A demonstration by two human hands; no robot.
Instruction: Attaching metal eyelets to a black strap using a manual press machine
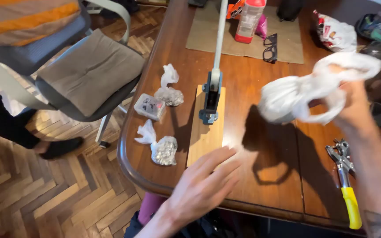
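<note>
While the right hand (353, 103) is gripping a white plastic bag (296, 94) aloft at two o'clock, the left hand (203, 185), fingers spread and empty, is hovering over the desk (252, 145), possibly jostling the press (211, 99).

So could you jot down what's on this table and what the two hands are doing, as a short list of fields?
Surface: dark wooden table
Right hand: raised above the table, gripping a white plastic bag
Left hand: open, fingers spread, blurred, at the near end of the wooden board
On the board: blue lever press with a long pale handle
Left of the board: two small bags of metal bits, small clear box
Right edge: yellow-handled pliers
Far end: black glasses, red-capped bottle
</note>
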